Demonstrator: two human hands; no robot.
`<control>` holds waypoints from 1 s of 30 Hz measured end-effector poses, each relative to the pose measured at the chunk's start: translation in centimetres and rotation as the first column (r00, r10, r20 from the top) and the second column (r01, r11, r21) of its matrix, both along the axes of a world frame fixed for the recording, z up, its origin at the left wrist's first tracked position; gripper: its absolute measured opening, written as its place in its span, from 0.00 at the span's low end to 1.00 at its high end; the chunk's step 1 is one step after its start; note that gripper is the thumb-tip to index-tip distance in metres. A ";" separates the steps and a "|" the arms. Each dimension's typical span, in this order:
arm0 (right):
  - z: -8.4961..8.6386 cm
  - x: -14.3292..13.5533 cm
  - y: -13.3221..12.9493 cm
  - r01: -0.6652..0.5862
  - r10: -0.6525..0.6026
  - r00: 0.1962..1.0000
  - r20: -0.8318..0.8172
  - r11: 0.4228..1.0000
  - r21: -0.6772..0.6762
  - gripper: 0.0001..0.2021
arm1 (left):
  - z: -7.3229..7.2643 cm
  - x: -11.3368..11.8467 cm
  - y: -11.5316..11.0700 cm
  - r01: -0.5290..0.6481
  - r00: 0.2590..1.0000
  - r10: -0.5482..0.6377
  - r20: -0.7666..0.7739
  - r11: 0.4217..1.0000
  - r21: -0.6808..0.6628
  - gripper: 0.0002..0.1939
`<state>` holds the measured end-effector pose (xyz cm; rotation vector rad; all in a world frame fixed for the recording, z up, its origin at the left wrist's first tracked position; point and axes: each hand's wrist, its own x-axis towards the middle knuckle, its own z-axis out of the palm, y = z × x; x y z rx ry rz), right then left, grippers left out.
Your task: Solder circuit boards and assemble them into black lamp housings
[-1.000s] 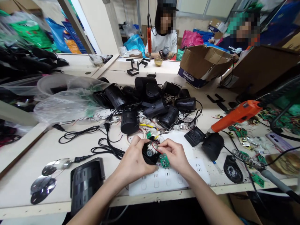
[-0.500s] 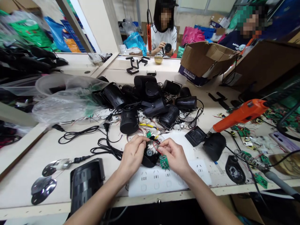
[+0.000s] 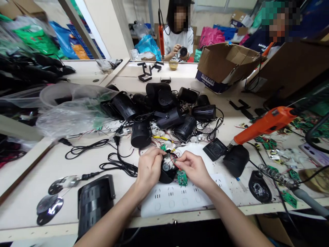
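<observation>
Gently now: left hand closed on the black case, right hand pinching what seems a red wire beside it; avoid tugging the green board.

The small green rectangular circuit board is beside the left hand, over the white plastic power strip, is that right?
Not the left hand: the head view shows the small green rectangular circuit board beside the right hand, over the white plastic power strip.
</observation>
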<state>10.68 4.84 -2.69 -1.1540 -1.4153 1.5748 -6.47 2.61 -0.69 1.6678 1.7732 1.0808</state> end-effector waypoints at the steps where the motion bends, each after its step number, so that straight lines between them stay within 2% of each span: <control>1: 0.1 0.2 0.0 -0.008 0.008 1.000 -0.005 1.000 -0.009 0.13 | 0.0 0.1 -0.1 0.010 1.000 -0.010 -0.007 1.000 0.004 0.15; 9: 0.2 1.1 0.0 -0.032 0.031 0.999 -0.012 0.998 -0.048 0.16 | 0.5 0.9 -0.2 0.051 0.994 -0.049 -0.099 0.998 0.020 0.16; 14: 0.4 0.9 0.5 -0.025 0.025 1.000 -0.008 0.999 -0.033 0.17 | 0.8 0.8 0.3 0.044 0.998 -0.044 -0.045 0.999 -0.004 0.18; 20: 0.2 0.6 0.4 -0.002 0.002 1.000 -0.001 1.000 -0.030 0.18 | 0.5 0.9 0.7 -0.006 1.000 0.006 0.013 1.000 0.003 0.19; 24: 0.2 0.6 0.3 0.013 -0.012 1.000 0.001 0.999 -0.041 0.19 | 0.5 1.2 0.6 -0.020 1.000 0.020 -0.005 1.000 0.004 0.18; 30: -0.2 0.8 0.1 0.040 -0.040 0.999 -0.011 0.999 -0.034 0.19 | 0.8 1.6 0.2 0.019 0.996 -0.019 -0.082 1.000 -0.001 0.17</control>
